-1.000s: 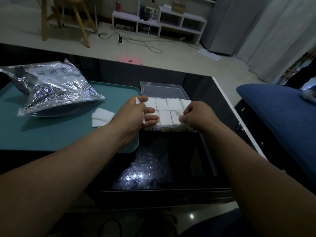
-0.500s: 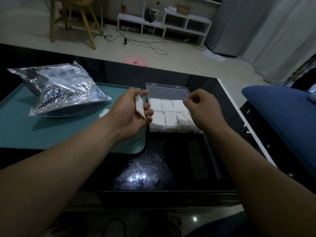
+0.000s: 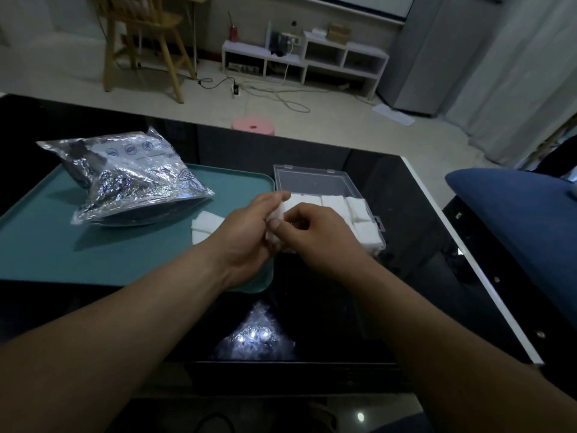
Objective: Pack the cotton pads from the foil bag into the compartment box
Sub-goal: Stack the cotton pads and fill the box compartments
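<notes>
Left hand (image 3: 246,235), right hand (image 3: 318,235) pinching cotton pad (image 3: 278,212), hiding compartment box (image 3: 312,182) front, foil bag (image 3: 134,182) beside

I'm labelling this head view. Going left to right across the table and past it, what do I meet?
foil bag → loose pads → left hand → held pad → right hand → blue cushion. Tray and box left out: they overlap the others.

Teal tray (image 3: 93,245): on the black bench (image 3: 415,214), left of the fingers (image 3: 269,202). Blue cushion (image 3: 515,220): to their right. Pink round object (image 3: 253,125), wooden chair (image 3: 146,42), white shelf (image 3: 312,57): beyond them, on the floor.
</notes>
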Motion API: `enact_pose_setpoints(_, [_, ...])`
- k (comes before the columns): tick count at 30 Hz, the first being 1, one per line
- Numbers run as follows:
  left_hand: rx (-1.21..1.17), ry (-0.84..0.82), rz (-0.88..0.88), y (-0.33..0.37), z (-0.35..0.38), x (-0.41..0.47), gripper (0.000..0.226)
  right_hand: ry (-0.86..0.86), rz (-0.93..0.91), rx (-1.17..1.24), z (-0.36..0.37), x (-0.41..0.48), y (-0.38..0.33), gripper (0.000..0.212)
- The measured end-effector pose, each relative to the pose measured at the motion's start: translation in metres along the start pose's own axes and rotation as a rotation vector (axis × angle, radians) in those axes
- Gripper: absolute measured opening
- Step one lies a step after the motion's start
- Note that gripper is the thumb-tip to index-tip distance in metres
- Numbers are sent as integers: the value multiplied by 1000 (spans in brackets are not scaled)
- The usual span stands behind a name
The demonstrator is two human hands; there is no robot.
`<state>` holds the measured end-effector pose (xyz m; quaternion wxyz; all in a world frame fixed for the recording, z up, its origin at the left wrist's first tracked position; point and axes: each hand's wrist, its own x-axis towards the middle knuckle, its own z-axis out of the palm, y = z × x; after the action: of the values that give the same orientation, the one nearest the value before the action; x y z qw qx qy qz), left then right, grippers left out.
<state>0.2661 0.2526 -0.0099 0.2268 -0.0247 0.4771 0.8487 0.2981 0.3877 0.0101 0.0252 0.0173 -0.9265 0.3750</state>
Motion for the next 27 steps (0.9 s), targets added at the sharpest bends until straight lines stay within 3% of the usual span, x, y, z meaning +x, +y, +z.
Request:
enact_pose_setpoints(3, [11, 42, -38, -1, -1, 3, 47, -12, -13, -44, 9, -3, -6, 26])
enact_pose_setpoints(8, [41, 108, 23, -4, 6, 3, 37, 90, 70, -102, 8, 3, 4, 13])
enact_pose_setpoints(12, [118, 85, 77, -12, 20, 3, 38, 156, 72, -44, 0, 8, 11, 16])
enact_pose_setpoints(15, [465, 65, 230, -14, 21, 11, 56, 232, 136, 48, -32, 19, 23, 16])
enact_pose_setpoints(18, [844, 47, 349, -17, 19, 15, 54, 376, 252, 95, -83, 25, 53, 13])
enact_pose_setpoints(22, [1229, 0, 451, -29, 14, 22, 55, 310, 432, 64, -104, 16, 96, 16])
enact_pose_setpoints(27, [1752, -6, 524, -41, 0, 28, 37, 311, 349, 77, -86, 31, 96, 12])
